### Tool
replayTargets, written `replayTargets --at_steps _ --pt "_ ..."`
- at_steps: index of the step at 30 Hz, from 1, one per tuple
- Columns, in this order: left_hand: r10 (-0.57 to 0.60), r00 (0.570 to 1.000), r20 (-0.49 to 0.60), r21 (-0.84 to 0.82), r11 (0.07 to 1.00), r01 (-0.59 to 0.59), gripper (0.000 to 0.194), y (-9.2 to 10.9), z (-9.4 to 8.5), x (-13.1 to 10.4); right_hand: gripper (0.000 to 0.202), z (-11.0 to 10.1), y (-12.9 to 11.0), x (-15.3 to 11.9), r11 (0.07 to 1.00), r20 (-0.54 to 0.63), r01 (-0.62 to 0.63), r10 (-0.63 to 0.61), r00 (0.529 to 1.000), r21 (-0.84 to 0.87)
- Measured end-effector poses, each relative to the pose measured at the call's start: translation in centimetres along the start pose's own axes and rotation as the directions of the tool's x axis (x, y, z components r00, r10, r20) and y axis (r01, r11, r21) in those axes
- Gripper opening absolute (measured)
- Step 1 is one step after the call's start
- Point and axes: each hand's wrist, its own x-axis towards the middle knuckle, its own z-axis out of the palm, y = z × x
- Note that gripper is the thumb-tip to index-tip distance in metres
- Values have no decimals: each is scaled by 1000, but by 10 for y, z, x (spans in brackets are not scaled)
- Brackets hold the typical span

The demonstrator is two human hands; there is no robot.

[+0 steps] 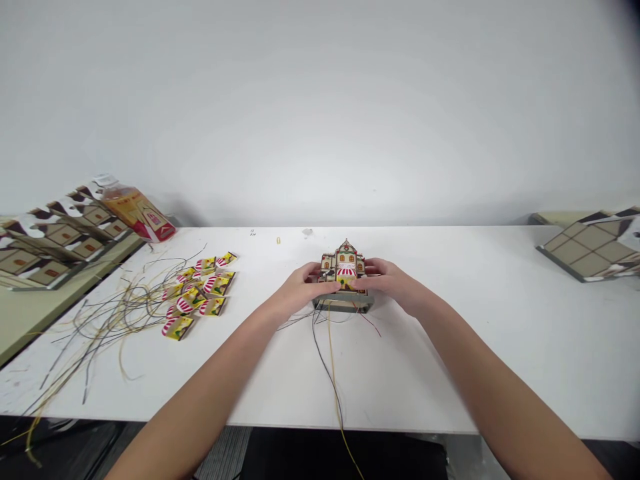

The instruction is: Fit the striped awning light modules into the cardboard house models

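Bare forearms [230,367] nearest the camera, reaching inward from 7 o'clock and 5 o'clock toward a miniature shop house [345,257], just below the centre of the view, front toward the camera, roof peak at 12 o'clock. Left hand [295,290] at the house's 9 o'clock, right hand [400,287] at its 3 o'clock. Fingers grasping the house from both flanks, partly hidden behind its sides; thumbs [327,289] across the front, tips at the yellow panel below a striped awning [346,271]. Cannot tell about contact between base [345,305] and white table [410,387]. Thin wires [331,360] trailing toward 6 o'clock, over the near edge. Well apart, toward 9 o'clock, a cluster of small awning pieces [219,283] with wires fanned beyond; farther out, snowy-roofed houses [63,237]. At 10 o'clock, a tilted drink container [140,210]. At 3 o'clock, a grid-lined model piece [583,247].
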Motion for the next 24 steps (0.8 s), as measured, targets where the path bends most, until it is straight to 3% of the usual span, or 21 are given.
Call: replayTargets --at_steps 4,8,13,18,24 --pt "63 998 -17 -111 992 -64 74 -1 2 -2 80 0 1 0 997 -40 57 -55 998 52" --pt "231 971 -62 -64 970 -235 81 -2 3 -2 95 2 4 1 978 -24 195 -194 981 73" --pt "365 924 -115 31 931 -364 86 -6 1 2 91 7 11 3 923 -82 358 -371 925 -139" --pt "448 886 -124 203 885 -419 97 -13 -3 9 98 11 20 9 894 -126 353 -398 909 -277" --pt "435 895 -94 252 881 -402 94 -15 -9 14 87 9 22 13 862 -88 395 -441 893 -317"
